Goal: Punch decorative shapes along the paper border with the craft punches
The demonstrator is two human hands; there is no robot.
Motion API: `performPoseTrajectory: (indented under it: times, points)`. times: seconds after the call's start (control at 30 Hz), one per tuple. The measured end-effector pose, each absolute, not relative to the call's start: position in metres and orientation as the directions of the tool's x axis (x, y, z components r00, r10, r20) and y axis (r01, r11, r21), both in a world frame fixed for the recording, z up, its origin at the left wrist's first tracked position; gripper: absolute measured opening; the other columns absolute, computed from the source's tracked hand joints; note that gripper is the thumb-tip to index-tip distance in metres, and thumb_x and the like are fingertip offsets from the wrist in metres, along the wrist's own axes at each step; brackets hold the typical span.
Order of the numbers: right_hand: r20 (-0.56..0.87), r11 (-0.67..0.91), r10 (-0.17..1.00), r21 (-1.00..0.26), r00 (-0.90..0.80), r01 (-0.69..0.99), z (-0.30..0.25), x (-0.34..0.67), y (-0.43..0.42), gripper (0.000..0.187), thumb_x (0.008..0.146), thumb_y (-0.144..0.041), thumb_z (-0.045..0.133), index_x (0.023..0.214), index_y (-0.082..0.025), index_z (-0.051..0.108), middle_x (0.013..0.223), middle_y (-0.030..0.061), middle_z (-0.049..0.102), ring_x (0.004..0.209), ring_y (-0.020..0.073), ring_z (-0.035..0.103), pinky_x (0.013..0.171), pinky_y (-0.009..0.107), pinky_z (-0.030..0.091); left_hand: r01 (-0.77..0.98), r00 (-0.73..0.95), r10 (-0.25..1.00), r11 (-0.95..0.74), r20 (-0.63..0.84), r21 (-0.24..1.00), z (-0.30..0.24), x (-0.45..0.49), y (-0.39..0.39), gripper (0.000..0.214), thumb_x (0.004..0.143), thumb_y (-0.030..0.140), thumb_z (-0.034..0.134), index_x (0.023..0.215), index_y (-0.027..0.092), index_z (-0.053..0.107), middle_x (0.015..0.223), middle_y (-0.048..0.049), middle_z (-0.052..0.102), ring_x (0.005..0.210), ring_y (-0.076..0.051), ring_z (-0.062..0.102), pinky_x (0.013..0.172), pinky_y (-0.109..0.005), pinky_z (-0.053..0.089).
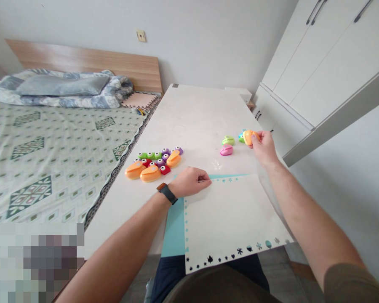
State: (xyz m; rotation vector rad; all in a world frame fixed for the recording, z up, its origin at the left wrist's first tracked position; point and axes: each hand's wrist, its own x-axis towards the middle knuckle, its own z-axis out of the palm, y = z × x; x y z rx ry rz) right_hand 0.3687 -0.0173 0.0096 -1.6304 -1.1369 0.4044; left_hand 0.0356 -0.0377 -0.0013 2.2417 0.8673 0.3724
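A long white tabletop (192, 113) is carrying the work. On it a white paper sheet (230, 214) is lying over a turquoise sheet (173, 229). Small shapes are already cut along the white sheet's left, top and near edges; its right edge is showing no cut-outs, though it is partly hidden, so the border looks largely done.

A cluster of orange, green, purple and red plastic craft punches (154, 163) is sitting left of the sheets, with a green punch (228, 140) and a pink punch (226, 150) lying apart.

The left hand (191, 182) is curling closed, pinning the sheet's top-left corner. The right hand (264, 147) is pinching an orange punch (249, 136) just above the table.
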Motion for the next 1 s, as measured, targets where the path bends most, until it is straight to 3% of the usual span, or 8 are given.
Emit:
performPoseTrajectory:
  times: [0.07,0.13,0.23,0.43,0.63,0.77,1.0]
  points:
    - [0.212,0.124,0.862,-0.969,0.460,0.215,0.019,0.358,-0.032,0.041,0.084,-0.054,0.069,0.103,-0.026,0.047,0.108,0.0067,0.065,0.092,0.0197,0.067,0.074,0.035,0.059,0.469,0.738,0.675,-0.534,0.019,0.703,0.000,0.035,-0.037,0.029,0.091,0.042,0.059,0.084,0.018,0.075,0.076,-0.0018,0.072,0.067,-0.013,0.059,0.062,-0.023,0.041]
    - [0.141,0.141,0.918,-0.990,0.370,0.027,0.027,0.348,-0.046,0.038,0.080,-0.049,0.076,0.094,-0.025,0.049,0.102,0.0043,0.066,0.090,0.0189,0.068,0.076,0.035,0.059,0.460,0.742,0.670,-0.535,0.024,0.708,0.001,0.034,-0.037,0.029,0.092,0.042,0.059,0.085,0.018,0.075,0.076,-0.0016,0.071,0.066,-0.012,0.059,0.062,-0.023,0.042]
    - [0.067,0.093,0.967,-0.991,0.246,-0.098,0.032,0.338,-0.061,0.032,0.078,-0.041,0.077,0.089,-0.025,0.051,0.103,0.0030,0.067,0.091,0.0200,0.068,0.077,0.038,0.059,0.461,0.741,0.671,-0.532,0.022,0.711,0.003,0.032,-0.036,0.029,0.093,0.041,0.059,0.086,0.018,0.076,0.075,-0.0014,0.071,0.066,-0.012,0.059,0.062,-0.024,0.041]
    - [0.007,0.008,0.977,-1.000,0.215,-0.006,0.024,0.329,-0.072,0.028,0.079,-0.044,0.065,0.101,-0.027,0.060,0.096,0.0062,0.068,0.087,0.0246,0.067,0.065,0.037,0.057,0.489,0.726,0.688,-0.507,-0.009,0.710,0.010,0.031,-0.036,0.030,0.093,0.042,0.059,0.086,0.017,0.075,0.074,-0.0009,0.070,0.064,-0.011,0.059,0.061,-0.024,0.042]
    - [-0.085,-0.068,0.991,-0.984,0.104,-0.163,0.019,0.327,-0.083,0.027,0.086,-0.049,0.059,0.102,-0.027,0.058,0.082,0.0029,0.063,0.066,0.0220,0.065,0.046,0.031,0.043,0.506,0.723,0.690,-0.512,-0.017,0.694,0.014,0.031,-0.036,0.030,0.094,0.042,0.059,0.086,0.018,0.075,0.074,-0.0004,0.070,0.064,-0.011,0.059,0.060,-0.023,0.042]
    - [-0.110,-0.090,0.991,-0.972,0.082,-0.216,0.012,0.332,-0.085,0.028,0.083,-0.045,0.066,0.102,-0.028,0.054,0.081,0.0019,0.066,0.066,0.0228,0.066,0.045,0.029,0.038,0.501,0.726,0.688,-0.517,-0.011,0.694,0.011,0.030,-0.034,0.030,0.094,0.043,0.059,0.086,0.018,0.075,0.075,-0.0003,0.071,0.065,-0.011,0.061,0.060,-0.023,0.043]
    - [0.045,0.062,0.986,-0.993,0.163,-0.101,0.011,0.337,-0.084,0.039,0.073,-0.037,0.088,0.100,-0.023,0.063,0.095,0.0031,0.069,0.072,0.0145,0.058,0.055,0.028,0.037,0.503,0.717,0.697,-0.511,-0.007,0.697,0.007,0.027,-0.032,0.032,0.094,0.046,0.059,0.087,0.019,0.075,0.076,-0.0006,0.072,0.065,-0.012,0.061,0.059,-0.023,0.043]
